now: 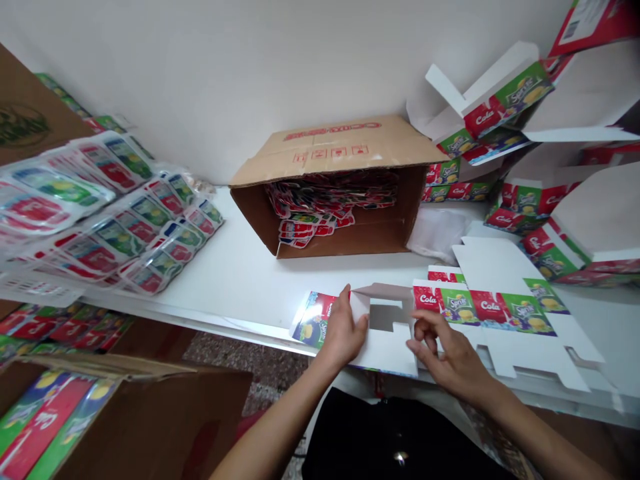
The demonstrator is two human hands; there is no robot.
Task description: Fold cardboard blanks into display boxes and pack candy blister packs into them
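A small printed drink carton [383, 347], partly folded with its white inside showing, is at the table's front edge in front of me. Its end is open, and a Cola and Sprite printed panel sticks out on the left. My left hand [345, 333] is closed around the carton's left side, thumb on the white inner face. At the right edge of the carton, my right hand [447, 350] has curled fingers, with index finger and thumb against the cardboard. Flat unfolded carton blanks [530, 333] lie just right of that hand, white flaps spread.
A brown cardboard box [340, 150] lies on its side at the wall, holding many printed packs [320, 223]. Wrapped packs [150, 233] are piled left, opened cartons [530, 193] stacked right. A clear plastic bag [440, 230] sits beside the box. Another large box [165, 413] stands below left.
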